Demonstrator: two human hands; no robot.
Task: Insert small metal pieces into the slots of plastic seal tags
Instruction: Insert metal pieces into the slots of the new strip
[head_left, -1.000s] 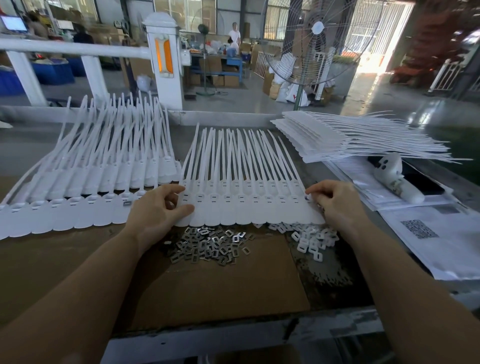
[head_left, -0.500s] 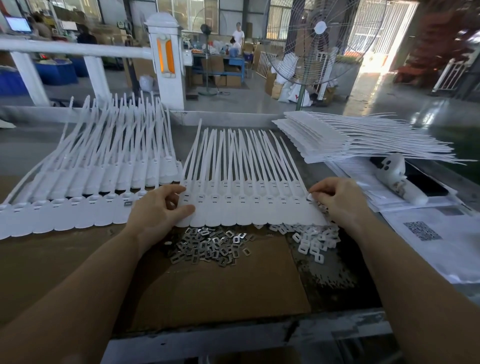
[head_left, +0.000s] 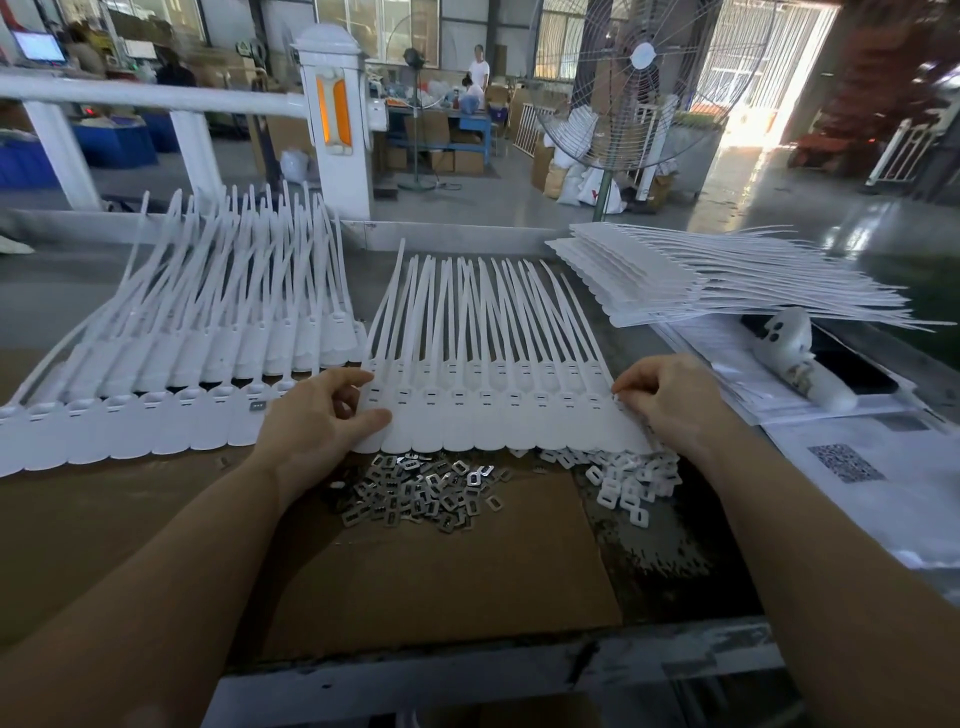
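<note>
A joined strip of white plastic seal tags lies across the middle of the bench, slots up and tails pointing away. My left hand pinches its left end between thumb and fingers. My right hand holds its right end with curled fingers. Just in front of the strip lies a heap of small metal pieces on brown cardboard. Beside that heap, to the right, sits a pile of small white plastic caps.
A long fanned row of tag strips lies at the left. A stack of tag strips rests at the back right above printed papers and a white tool. The bench's metal front edge runs below. A standing fan is behind.
Both hands stay on the ends of the middle strip. The strip sits squarer to me and a little nearer; the view has shifted slightly.
</note>
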